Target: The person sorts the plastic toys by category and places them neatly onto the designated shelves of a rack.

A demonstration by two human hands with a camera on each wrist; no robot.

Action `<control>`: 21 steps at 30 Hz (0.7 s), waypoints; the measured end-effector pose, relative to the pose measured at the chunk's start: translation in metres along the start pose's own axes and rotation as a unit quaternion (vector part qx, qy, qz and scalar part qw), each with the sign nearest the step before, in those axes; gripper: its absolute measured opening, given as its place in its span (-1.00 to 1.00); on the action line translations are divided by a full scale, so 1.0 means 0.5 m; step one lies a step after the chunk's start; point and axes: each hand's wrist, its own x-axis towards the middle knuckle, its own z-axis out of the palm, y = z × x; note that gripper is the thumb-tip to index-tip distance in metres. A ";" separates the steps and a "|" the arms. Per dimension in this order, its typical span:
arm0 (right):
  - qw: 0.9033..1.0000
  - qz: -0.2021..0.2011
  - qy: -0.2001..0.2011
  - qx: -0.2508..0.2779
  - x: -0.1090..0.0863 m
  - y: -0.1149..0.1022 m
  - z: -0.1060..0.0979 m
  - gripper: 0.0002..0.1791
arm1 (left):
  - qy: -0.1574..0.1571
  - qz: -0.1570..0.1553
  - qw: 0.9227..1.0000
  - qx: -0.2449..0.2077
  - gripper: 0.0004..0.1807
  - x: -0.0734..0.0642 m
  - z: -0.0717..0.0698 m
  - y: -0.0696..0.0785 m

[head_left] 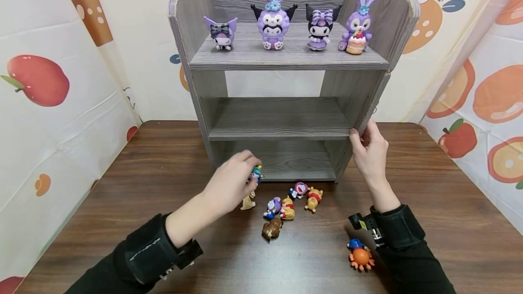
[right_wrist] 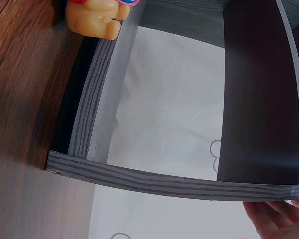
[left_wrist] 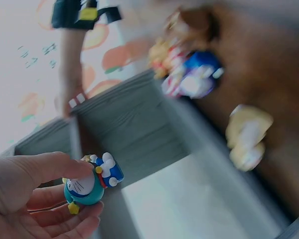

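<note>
Teal-and-blue, smooth figurine (left_wrist: 92,194), rounded, with a white whiskered face and a small yellow star; you have it pinched in your left hand (head_left: 232,180), thumb on one side, bent fingers on the other, seen against the shelf unit's (head_left: 271,119) bottom compartment. Unit is grey wood-grain, streaked, square-edged. Cream figurine (head_left: 248,202) is just below that hand; further right, a loose cluster on the table: yellow bear (head_left: 288,210) in red, rounded brown figure (head_left: 272,229), others. Four mostly purple figurines (head_left: 272,26) stand on the top board.

Your left forearm reaches in diagonally, palm side hidden from the head view. Your right hand (head_left: 371,149) grasps the right side panel, thumb at the front edge, fingers on the outer face. Orange crab-like figurine (head_left: 361,257) beside your right sleeve. Table (head_left: 196,253) is brown wood-grain; pale fruit-print cloth (head_left: 61,149) behind, lightly creased
</note>
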 end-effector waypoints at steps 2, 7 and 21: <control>1.000 -0.002 0.001 0.002 0.000 -0.004 0.000 -0.68 | 0.015 0.001 1.000 0.003 -0.72 0.008 -0.024 -0.002; 1.000 0.001 0.002 -0.006 0.002 0.016 0.002 -0.67 | 0.038 -0.007 0.999 0.011 -0.70 0.032 -0.077 -0.016; 1.000 -0.002 0.002 0.008 -0.001 -0.021 -0.002 -0.68 | 0.018 -0.058 0.997 0.057 -0.77 0.113 -0.132 -0.072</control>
